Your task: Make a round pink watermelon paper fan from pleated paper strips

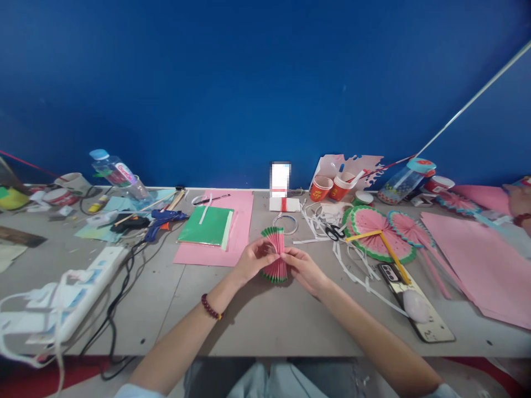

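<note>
A pleated pink paper fan with green edges stands folded at the middle of the grey table. My left hand pinches its left side at the waist. My right hand pinches its right side. Both hands have fingers closed on the folded paper. A dark bead bracelet sits on my left wrist.
Pink and green paper sheets lie behind the hands. A blue glue gun and a white power strip lie left. Finished watermelon fans, white paper strips, a phone, red cups and large pink sheets lie right.
</note>
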A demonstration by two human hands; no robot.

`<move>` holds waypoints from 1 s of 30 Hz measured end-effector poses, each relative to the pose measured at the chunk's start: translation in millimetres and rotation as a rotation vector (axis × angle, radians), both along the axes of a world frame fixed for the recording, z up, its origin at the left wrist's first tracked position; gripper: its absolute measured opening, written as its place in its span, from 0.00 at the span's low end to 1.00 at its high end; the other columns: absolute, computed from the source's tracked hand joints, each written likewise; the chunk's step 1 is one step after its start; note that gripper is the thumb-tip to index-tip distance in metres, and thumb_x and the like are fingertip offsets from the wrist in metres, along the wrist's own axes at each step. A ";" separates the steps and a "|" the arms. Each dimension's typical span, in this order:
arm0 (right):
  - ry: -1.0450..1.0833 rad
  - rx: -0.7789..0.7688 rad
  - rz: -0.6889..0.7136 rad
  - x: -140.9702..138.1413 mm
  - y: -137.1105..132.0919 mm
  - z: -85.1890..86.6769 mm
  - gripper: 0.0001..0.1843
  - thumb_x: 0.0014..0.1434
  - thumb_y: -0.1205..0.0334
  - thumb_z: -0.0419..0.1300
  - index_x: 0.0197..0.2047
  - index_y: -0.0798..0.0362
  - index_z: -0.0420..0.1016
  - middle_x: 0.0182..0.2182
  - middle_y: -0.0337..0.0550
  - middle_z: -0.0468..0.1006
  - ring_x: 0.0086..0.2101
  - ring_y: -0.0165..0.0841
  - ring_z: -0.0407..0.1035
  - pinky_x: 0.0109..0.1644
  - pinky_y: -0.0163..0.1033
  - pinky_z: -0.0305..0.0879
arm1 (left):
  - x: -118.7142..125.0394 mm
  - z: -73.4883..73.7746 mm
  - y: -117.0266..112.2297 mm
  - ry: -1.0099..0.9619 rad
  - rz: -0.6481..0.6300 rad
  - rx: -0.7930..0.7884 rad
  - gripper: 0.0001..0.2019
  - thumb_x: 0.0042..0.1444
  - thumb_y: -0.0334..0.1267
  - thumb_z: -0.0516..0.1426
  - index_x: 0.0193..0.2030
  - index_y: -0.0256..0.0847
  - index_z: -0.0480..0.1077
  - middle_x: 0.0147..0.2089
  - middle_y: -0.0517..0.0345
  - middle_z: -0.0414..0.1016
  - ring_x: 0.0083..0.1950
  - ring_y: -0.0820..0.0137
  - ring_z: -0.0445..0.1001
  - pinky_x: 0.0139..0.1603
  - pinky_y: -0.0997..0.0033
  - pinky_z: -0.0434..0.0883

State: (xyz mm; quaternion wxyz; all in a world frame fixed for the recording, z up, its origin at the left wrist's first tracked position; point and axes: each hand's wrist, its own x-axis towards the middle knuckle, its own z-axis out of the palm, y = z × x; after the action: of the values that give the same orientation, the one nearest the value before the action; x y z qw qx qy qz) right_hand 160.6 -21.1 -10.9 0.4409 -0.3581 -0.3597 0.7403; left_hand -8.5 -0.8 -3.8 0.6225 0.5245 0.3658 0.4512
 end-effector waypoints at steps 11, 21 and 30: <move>-0.060 0.033 -0.023 5.1 4.1 -0.6 0.14 0.49 0.53 0.66 0.35 0.53 0.72 0.27 0.36 0.75 0.24 0.25 0.66 0.29 0.31 0.62 | 1.3 -4.7 1.4 -0.021 0.058 -0.089 0.13 0.42 0.41 0.65 0.32 0.37 0.71 0.30 0.60 0.72 0.33 0.73 0.69 0.37 0.72 0.67; -0.120 0.085 -0.004 8.0 6.3 4.0 0.16 0.45 0.55 0.67 0.35 0.52 0.70 0.29 0.35 0.72 0.25 0.25 0.66 0.31 0.32 0.63 | 2.9 -2.0 -0.3 -0.028 0.041 -0.186 0.16 0.38 0.42 0.68 0.31 0.36 0.70 0.27 0.61 0.73 0.28 0.74 0.70 0.32 0.73 0.68; -0.439 0.368 -0.122 5.5 6.1 -9.3 0.10 0.52 0.56 0.61 0.33 0.53 0.73 0.29 0.39 0.76 0.31 0.30 0.70 0.37 0.36 0.65 | 4.2 -3.2 -4.1 0.018 -0.012 -0.217 0.17 0.44 0.45 0.64 0.33 0.34 0.71 0.22 0.56 0.74 0.25 0.71 0.72 0.28 0.71 0.69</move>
State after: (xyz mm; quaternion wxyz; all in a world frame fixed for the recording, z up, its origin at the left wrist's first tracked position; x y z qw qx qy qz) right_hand 166.1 -15.0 -20.1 0.4538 -0.4446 -0.5525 0.5395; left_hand -4.4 -4.9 -7.0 0.6750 0.4603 0.4147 0.4006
